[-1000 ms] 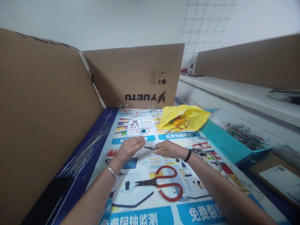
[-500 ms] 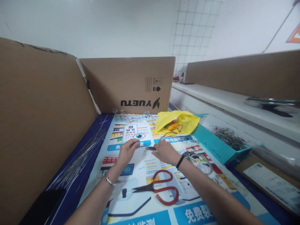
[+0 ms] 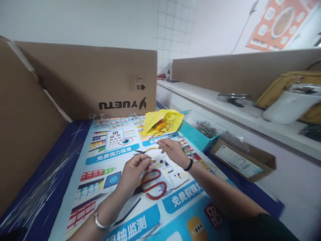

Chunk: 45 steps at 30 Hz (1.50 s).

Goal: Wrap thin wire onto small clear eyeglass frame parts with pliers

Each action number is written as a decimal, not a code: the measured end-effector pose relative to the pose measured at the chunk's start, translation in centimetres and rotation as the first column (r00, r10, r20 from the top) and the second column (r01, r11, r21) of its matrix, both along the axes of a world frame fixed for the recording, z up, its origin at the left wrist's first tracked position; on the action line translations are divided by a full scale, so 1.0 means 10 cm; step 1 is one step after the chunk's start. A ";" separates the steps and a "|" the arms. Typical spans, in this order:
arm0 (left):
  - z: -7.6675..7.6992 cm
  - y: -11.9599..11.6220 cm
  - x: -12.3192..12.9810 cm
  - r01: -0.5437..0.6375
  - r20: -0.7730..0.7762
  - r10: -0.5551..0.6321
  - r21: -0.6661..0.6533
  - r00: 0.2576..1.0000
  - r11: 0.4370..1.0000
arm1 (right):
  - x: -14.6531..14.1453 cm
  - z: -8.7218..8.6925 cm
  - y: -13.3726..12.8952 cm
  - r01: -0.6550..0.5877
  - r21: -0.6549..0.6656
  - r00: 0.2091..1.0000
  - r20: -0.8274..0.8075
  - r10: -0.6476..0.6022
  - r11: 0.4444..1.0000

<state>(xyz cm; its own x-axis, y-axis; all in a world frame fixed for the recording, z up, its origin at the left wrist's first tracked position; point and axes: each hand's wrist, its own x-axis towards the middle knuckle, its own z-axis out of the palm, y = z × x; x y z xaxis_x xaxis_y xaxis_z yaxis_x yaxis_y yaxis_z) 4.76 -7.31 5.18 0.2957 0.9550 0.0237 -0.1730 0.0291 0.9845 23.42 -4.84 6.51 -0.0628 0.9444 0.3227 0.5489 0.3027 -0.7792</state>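
Observation:
My left hand [image 3: 136, 171] is above the printed mat with thumb and fingertips pinched together; whatever thin thing they may hold is too small to make out. My right hand [image 3: 173, 152] is higher and to the right, its fingers drawn together and pointing left, with no object clearly visible in them. Between and beyond the hands lies a small tool with dark jaws and yellow handles [image 3: 150, 149], apparently pliers. Large scissors with red handles [image 3: 160, 193] rest below the hands, their blades partly hidden behind my left hand.
A yellow bag [image 3: 173, 117] with orange contents lies at the back. Right of it stand a teal box [image 3: 198, 138] of tangled wire pieces and a cardboard box [image 3: 240, 164]. Thin wires [image 3: 47, 180] lie along the left. Cardboard panels [image 3: 100, 77] wall the back and left.
The view has turned right. My right hand has let go of the dark-jawed tool, which now lies on the mat. My left hand has come nearer, over the scissors.

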 end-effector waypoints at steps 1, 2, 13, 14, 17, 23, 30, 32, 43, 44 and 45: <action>0.00 -0.09 0.05 0.034 -0.040 -0.033 0.018 0.999 0.999 | 0.06 0.02 -0.08 -0.006 -0.052 0.996 -0.084 0.001 0.999; -0.01 -0.17 0.10 0.069 -0.096 -0.064 0.050 0.993 0.996 | 0.13 0.03 -0.16 -0.008 -0.103 0.986 -0.169 -0.010 0.995; 0.04 -0.62 0.36 0.584 -0.527 -0.312 0.494 0.790 0.644 | 0.64 -0.25 -0.86 -0.300 -0.413 0.893 -0.439 0.101 0.860; 0.03 -0.56 0.38 0.486 -0.517 -0.208 0.490 0.831 0.724 | 0.65 -0.27 -0.88 -0.328 -0.420 0.886 -0.447 0.122 0.846; -0.01 -0.39 0.45 0.300 -0.524 -0.013 0.467 0.852 0.832 | 0.65 -0.28 -0.93 -0.410 -0.444 0.858 -0.484 0.172 0.796; -0.02 -0.29 0.64 0.482 -0.613 -0.068 0.542 0.787 0.688 | 0.67 -0.22 -1.02 -0.487 -0.515 0.831 -0.521 0.194 0.705; -0.01 -0.35 0.75 0.588 -0.684 -0.158 0.459 0.712 0.667 | 0.81 -0.30 -1.14 -0.609 -0.514 0.738 -0.646 0.194 0.604; 0.02 -0.37 0.78 0.632 -0.693 -0.231 0.401 0.682 0.663 | 0.85 -0.32 -1.16 -0.648 -0.513 0.708 -0.677 0.198 0.564; 0.00 -0.36 1.06 0.287 -0.234 -0.324 -0.179 0.917 0.941 | 1.00 -0.41 -1.15 -0.552 -0.412 0.714 -0.683 0.155 0.725; 0.00 -0.34 1.08 0.234 -0.199 -0.273 -0.197 0.941 0.952 | 1.01 -0.43 -1.14 -0.482 -0.379 0.757 -0.634 0.159 0.790; -0.01 -0.32 1.10 0.196 -0.164 -0.235 -0.220 0.958 0.956 | 1.02 -0.45 -1.14 -0.403 -0.331 0.812 -0.559 0.167 0.853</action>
<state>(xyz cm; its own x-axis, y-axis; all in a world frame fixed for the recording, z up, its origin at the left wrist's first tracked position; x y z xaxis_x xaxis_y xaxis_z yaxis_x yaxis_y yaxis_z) 15.79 -10.49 5.08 0.4759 0.8473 -0.2357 0.0448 0.2443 0.9687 33.64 -16.22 1.99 -0.2959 0.9547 -0.0326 -0.0043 -0.0354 -0.9994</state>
